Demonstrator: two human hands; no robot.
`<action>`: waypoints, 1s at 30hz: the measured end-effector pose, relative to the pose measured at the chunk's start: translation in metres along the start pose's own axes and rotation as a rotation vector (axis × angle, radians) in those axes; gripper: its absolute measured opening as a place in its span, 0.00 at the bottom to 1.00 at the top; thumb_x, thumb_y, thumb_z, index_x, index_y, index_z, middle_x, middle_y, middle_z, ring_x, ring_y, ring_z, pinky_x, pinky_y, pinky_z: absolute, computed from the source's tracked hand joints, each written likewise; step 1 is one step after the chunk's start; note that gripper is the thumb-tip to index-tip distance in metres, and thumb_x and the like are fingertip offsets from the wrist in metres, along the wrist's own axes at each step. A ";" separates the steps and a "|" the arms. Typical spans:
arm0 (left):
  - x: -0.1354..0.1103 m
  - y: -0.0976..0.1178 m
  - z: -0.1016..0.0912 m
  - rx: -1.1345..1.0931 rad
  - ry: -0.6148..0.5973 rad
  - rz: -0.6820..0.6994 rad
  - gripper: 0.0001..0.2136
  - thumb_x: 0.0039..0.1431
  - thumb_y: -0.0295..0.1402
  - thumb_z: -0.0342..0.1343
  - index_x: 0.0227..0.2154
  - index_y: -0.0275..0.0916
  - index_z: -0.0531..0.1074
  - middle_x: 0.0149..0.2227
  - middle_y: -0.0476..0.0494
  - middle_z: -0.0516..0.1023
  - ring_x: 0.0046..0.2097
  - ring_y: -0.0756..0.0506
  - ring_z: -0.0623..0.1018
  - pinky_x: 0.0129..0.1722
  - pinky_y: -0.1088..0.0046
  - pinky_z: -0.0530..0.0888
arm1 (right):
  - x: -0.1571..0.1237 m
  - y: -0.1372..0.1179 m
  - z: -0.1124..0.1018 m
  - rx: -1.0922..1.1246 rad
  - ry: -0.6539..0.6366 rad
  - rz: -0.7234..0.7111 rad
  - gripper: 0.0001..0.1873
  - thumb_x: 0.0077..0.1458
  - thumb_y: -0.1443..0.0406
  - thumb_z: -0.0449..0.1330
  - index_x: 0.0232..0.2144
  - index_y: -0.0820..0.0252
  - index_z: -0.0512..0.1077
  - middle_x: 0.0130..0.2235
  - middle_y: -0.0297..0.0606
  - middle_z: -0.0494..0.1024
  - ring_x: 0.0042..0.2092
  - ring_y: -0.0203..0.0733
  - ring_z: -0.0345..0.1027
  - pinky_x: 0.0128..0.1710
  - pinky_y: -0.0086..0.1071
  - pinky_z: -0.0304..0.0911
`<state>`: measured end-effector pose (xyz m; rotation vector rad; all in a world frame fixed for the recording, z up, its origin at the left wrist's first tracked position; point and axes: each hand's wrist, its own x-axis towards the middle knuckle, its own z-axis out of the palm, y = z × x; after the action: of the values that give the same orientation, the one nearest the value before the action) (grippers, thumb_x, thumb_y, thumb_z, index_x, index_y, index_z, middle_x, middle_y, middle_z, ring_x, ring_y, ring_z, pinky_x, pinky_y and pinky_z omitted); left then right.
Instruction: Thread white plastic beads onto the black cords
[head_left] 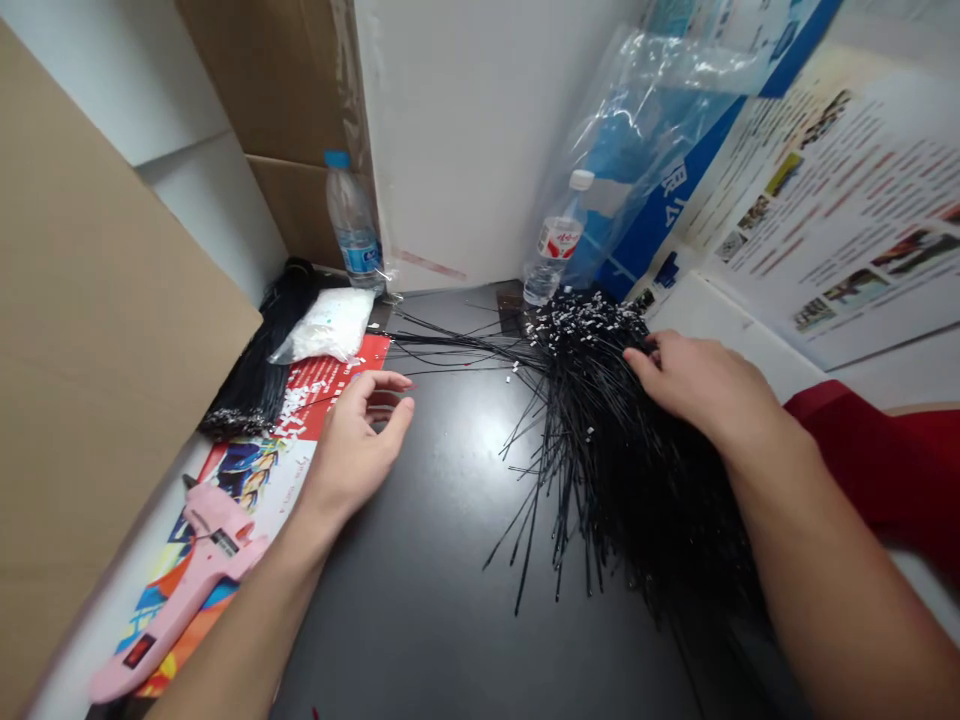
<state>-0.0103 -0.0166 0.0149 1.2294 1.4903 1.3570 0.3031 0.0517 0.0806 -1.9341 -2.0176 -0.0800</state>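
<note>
My left hand (pixel 364 445) hovers over the dark table beside the red card, fingers curved and thumb apart, with nothing visible between them. At the right, my right hand (pixel 694 385) is at the upper edge of a large heap of thin black cords (pixel 600 430), many with small white tips. Its thumb and curled fingers are drawn together against the cords; what they pinch, if anything, is hidden. Several loose cords (pixel 465 345) stretch left from the heap across the table. Small white pieces (pixel 294 408) lie scattered on the red card (pixel 311 378).
A pink glue gun (pixel 199 570) lies on printed paper at the left. Behind it are a black cord bundle (pixel 251 375) and a bag of white pieces (pixel 330 325). Two plastic bottles, one blue-capped (pixel 352 225) and one white-capped (pixel 559 240), stand at the back. Cardboard (pixel 97 330) borders the left.
</note>
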 end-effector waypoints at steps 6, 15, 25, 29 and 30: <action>0.004 0.010 -0.043 0.531 0.252 0.246 0.07 0.58 0.31 0.55 0.39 0.43 0.75 0.42 0.41 0.76 0.36 0.42 0.75 0.37 0.65 0.69 | 0.019 -0.013 0.031 -0.246 0.039 -0.029 0.18 0.59 0.56 0.60 0.42 0.67 0.72 0.39 0.60 0.77 0.44 0.62 0.70 0.36 0.47 0.63; 0.001 0.014 -0.077 0.809 0.468 0.201 0.11 0.59 0.26 0.49 0.41 0.43 0.74 0.42 0.38 0.74 0.41 0.36 0.75 0.45 0.54 0.70 | 0.019 -0.169 0.097 0.022 -0.255 -0.859 0.14 0.63 0.63 0.57 0.48 0.63 0.75 0.48 0.48 0.77 0.51 0.50 0.66 0.48 0.39 0.64; -0.002 0.020 -0.083 0.945 0.512 0.171 0.12 0.62 0.27 0.45 0.40 0.41 0.73 0.43 0.38 0.76 0.44 0.37 0.78 0.47 0.57 0.73 | 0.010 -0.243 0.143 0.132 -0.247 -0.932 0.13 0.67 0.64 0.52 0.37 0.61 0.77 0.43 0.44 0.77 0.46 0.46 0.65 0.37 0.35 0.59; 0.000 0.017 -0.085 0.961 0.486 0.168 0.12 0.62 0.27 0.45 0.40 0.42 0.74 0.43 0.39 0.77 0.45 0.37 0.78 0.47 0.58 0.74 | 0.005 -0.239 0.146 0.125 -0.143 -0.989 0.14 0.68 0.68 0.48 0.38 0.65 0.74 0.42 0.47 0.76 0.46 0.46 0.64 0.40 0.37 0.59; 0.000 0.017 -0.086 0.965 0.483 0.165 0.13 0.62 0.27 0.45 0.40 0.42 0.74 0.43 0.39 0.77 0.45 0.37 0.78 0.48 0.58 0.73 | 0.004 -0.237 0.141 0.142 -0.115 -1.000 0.14 0.67 0.68 0.48 0.38 0.65 0.73 0.42 0.48 0.76 0.45 0.46 0.64 0.40 0.37 0.59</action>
<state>-0.0897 -0.0388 0.0439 1.6788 2.6098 1.0766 0.0423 0.0780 -0.0050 -0.7065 -2.7630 -0.0614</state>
